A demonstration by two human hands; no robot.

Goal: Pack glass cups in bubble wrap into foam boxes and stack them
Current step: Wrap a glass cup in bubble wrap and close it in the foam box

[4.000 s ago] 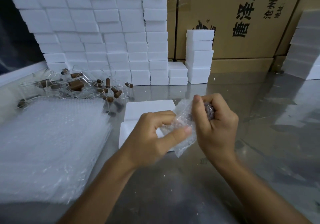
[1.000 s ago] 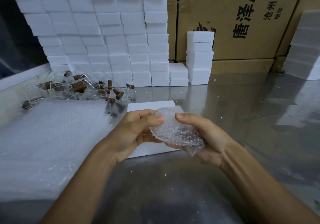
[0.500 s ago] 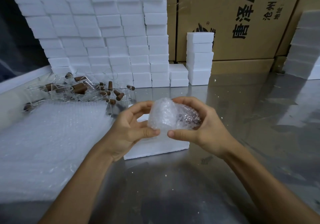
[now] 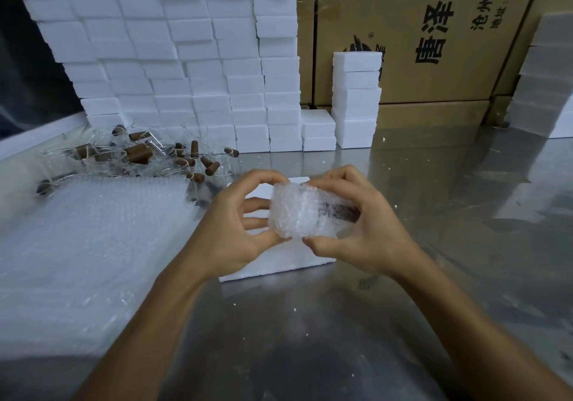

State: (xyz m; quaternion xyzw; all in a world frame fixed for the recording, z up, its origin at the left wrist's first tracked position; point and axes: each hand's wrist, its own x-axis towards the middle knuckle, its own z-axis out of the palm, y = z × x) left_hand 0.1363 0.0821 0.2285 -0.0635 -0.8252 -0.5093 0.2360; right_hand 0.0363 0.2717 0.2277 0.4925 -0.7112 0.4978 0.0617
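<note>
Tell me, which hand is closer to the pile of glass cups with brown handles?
Left. The left hand is just right of and below the glass cups; the right hand is farther right, past the bubble-wrapped bundle both hands hold.

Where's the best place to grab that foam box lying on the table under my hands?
Probably the foam box by its two long sides, coming from above. It lies flat on the metal table, low and wide, so only the side faces offer opposing surfaces to pinch.

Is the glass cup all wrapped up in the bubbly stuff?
Mostly wrapped. Bubble wrap covers the cup held by the left hand and right hand; its brown handle shows through. Whether the ends are closed, cannot tell.
</note>
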